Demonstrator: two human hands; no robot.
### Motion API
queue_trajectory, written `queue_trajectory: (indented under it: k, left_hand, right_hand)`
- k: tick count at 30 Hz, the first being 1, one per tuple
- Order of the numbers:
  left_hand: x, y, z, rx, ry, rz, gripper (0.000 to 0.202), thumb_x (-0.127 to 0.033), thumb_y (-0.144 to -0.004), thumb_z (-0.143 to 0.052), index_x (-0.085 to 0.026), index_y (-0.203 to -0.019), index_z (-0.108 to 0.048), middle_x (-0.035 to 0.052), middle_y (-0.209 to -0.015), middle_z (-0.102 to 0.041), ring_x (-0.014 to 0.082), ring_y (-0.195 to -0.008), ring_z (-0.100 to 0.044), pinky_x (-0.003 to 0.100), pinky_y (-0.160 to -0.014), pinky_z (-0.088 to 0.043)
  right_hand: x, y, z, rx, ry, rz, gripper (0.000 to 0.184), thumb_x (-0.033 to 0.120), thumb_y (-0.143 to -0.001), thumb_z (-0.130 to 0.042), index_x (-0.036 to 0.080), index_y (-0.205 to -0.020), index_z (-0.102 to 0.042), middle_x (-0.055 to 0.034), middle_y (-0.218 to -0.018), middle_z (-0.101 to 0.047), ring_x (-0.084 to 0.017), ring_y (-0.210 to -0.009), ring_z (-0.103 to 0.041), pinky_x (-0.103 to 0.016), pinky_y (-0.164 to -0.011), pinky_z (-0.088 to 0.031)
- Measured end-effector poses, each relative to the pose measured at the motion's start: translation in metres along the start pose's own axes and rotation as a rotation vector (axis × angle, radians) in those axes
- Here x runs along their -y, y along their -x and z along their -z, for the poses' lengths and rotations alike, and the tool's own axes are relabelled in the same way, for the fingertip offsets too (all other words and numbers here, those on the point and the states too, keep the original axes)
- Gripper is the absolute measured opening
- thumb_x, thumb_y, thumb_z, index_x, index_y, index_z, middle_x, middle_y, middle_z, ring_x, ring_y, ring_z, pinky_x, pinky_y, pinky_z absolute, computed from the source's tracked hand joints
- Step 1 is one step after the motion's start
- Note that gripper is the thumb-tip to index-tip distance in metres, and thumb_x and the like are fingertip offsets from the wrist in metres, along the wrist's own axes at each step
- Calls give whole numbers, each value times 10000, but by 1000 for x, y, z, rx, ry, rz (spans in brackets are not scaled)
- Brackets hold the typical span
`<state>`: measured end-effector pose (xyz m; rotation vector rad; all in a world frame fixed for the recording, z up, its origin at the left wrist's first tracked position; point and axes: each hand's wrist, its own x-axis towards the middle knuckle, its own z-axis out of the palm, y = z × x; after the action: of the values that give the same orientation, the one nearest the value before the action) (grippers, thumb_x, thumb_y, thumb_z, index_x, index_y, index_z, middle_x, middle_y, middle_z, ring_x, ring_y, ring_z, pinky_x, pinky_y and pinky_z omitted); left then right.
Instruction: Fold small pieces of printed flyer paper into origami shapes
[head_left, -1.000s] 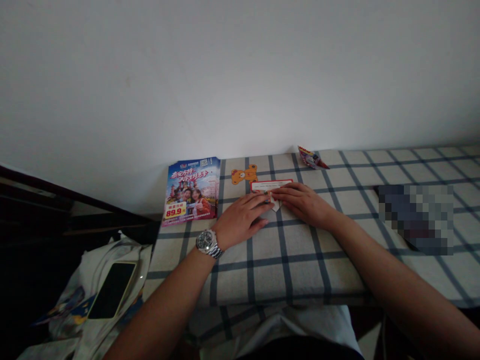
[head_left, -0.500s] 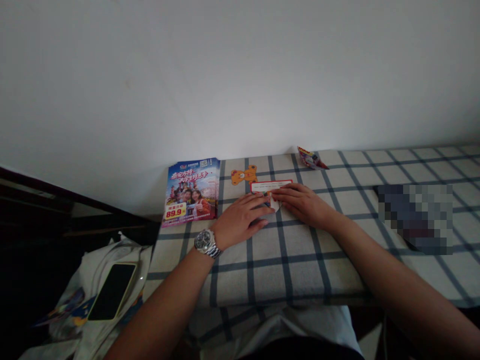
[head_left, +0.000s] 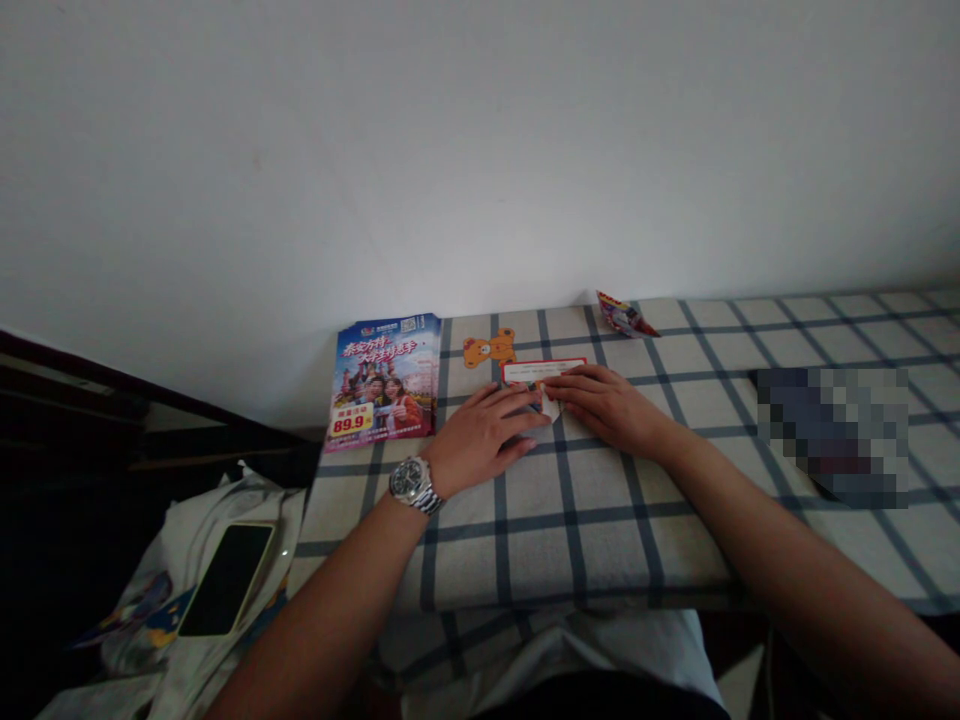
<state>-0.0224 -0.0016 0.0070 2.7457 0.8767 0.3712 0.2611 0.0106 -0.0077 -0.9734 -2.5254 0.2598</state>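
Red-bordered white paper sheet, part-folded, on checked cloth-covered worktop | left hand, right hand: fingers over sheet, grip cannot be told | folded: small multicoloured paper piece | unfolded: blue-and-pink flyer stack

Top flyer of a stack: white two-line Chinese headline, first line read by me as 泰安方特, second opening 大学生; yellow price label, red figure 89.9; QR code, upper right corner; smaller print too fine on my feed. Red-edged sheet: printed lines, illegible to me. Folded paper: lettering, unreadable.
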Motion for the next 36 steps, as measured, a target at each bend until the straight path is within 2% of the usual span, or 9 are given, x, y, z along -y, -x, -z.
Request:
queue_trajectory:
  k: [6, 22, 36]
  left_hand:
    - [-2, 0, 3, 4, -5, -19, 380, -347, -1038, -572, -356, -1418, -591, 25, -1591, -481, 270, -1492, -415, 567, -1252, -296]
    - [-3, 0, 7, 39, -43, -29, 381, -321, -1052, -541, -368, -1427, -588, 35, -1622, -437, 275, -1492, -415, 569, -1239, -298]
    - [-4, -1, 3, -3, -33, -23, 391, -291, -1028, -569, -352, -1413, -594, 55, -1590, -466, 284, -1463, -451, 580, -1222, -315]
  right_hand:
    - [2, -1, 2, -9, -7, 1, 403, 239, -1044, -502, 285, -1424, -627, -47, -1446, -658, -285, -1345, -561, -550, -1153, -470]
    - [1, 0, 0, -7, 29, 15, 398, 240, -1049, -492, 275, -1422, -626, -38, -1454, -652, -296, -1344, -556, -562, -1152, -467]
    - [0, 1, -1, 13, 51, -4, 433, 238, -1032, -518, 277, -1456, -594, -50, -1461, -646, -306, -1363, -548, -571, -1158, -466]
